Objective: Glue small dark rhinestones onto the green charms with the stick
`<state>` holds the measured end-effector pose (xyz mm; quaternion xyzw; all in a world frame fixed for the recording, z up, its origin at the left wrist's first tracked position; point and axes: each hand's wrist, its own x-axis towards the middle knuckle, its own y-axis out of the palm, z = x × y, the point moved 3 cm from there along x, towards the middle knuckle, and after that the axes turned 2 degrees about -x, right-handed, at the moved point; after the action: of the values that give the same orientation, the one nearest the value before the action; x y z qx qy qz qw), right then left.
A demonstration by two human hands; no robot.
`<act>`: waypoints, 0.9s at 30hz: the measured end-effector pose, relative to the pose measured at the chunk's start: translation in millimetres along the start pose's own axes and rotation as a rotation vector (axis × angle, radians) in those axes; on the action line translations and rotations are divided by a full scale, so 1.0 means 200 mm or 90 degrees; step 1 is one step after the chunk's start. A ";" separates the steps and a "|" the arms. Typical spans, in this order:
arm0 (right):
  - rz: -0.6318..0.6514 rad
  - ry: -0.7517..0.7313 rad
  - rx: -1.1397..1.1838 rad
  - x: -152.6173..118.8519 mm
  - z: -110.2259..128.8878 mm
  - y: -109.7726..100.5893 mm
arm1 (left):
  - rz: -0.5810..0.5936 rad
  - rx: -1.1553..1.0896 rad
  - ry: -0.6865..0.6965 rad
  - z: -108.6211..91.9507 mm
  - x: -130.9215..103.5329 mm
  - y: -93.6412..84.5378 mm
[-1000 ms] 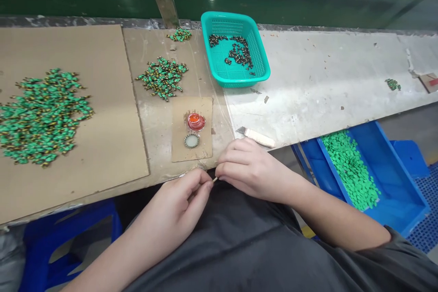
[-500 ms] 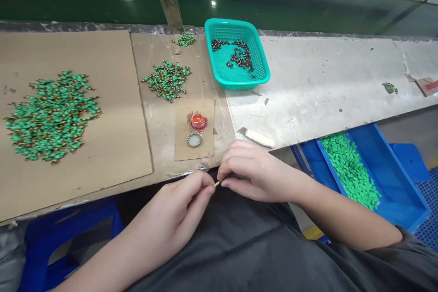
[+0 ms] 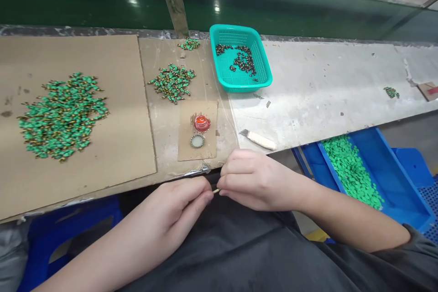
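Between my hands, just off the table's front edge, is a thin pale stick [image 3: 216,191]. My left hand [image 3: 185,205] pinches its left end between thumb and forefinger. At the other end, the fingers of my right hand [image 3: 255,180] are closed on it, and they hide its tip. On a small cardboard piece [image 3: 185,132] beyond my hands lie a red glossy blob [image 3: 201,123] and a round metal cap [image 3: 197,141] with pale contents. A knife with a wrapped handle [image 3: 262,140] rests to the right of them.
A turquoise basket [image 3: 242,86] holds small dark pieces. Green and gold pieces form a large pile [image 3: 65,116] on cardboard at left and smaller piles [image 3: 173,83] beside it. A blue bin [image 3: 398,182] with green discs [image 3: 354,171] stands below the table at right. A blue stool [image 3: 41,237] is at lower left.
The view has shifted slightly, so the table things appear a little further right and lower. Both hands still hold the stick, and less of it shows between the fingers.
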<state>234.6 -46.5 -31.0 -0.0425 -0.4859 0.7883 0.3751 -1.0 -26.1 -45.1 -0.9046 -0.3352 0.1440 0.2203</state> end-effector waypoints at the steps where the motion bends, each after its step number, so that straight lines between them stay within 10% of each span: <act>1: 0.004 0.002 -0.001 0.00 0.01 0.01 | -0.008 0.018 0.019 -0.01 -0.01 0.00; 13: -0.124 0.088 0.105 -0.02 0.01 0.09 | -0.071 0.245 0.179 -0.04 -0.02 0.04; 22: -0.174 0.361 0.250 -0.15 -0.07 -0.05 | -0.066 0.044 0.019 -0.01 0.00 0.04; 27: -0.287 0.387 0.018 -0.24 -0.15 -0.07 | -0.069 -0.035 -0.055 0.04 -0.01 0.04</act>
<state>290.1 -51.0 -50.2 -0.1612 -0.3386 0.6438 0.6670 -1.2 -30.9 -56.5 -0.8838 -0.3968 0.1614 0.1881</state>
